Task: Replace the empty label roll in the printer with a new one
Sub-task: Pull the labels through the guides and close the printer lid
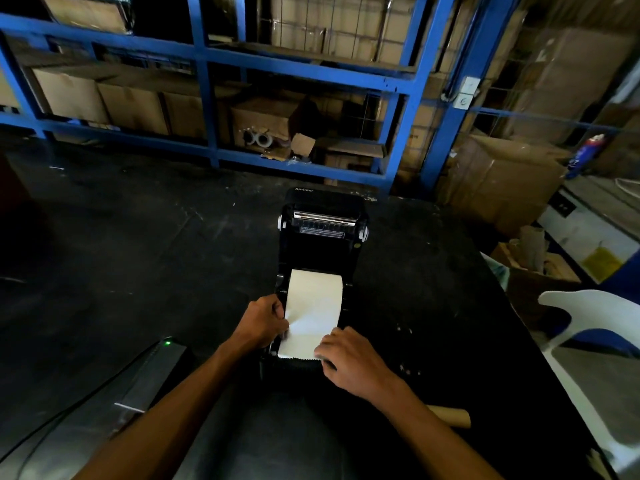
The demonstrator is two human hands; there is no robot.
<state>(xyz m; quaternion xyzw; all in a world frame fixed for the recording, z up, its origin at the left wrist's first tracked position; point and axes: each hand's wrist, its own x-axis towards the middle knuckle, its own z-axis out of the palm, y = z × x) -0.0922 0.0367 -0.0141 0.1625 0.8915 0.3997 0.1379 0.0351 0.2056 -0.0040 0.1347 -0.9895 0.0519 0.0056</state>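
1. Head view shows both hands at the near end of one black label printer (323, 244) standing lid-up on the dark tabletop (138, 254).
2. Left hand (265, 320) has its fingers curled, pinching the left edge of the white label paper (311, 320).
3. Right hand (346, 358) lies with fingers bent over the paper's near right corner, pressing it down.
4. One new label roll (317, 282) sits in the printer's open bay, its paper drawn toward the person.
5. "Xprinter" reads on the raised lid; a sticker below it is too small to read.
6. One bare cardboard core (450, 415) lies on the tabletop beside the right forearm.
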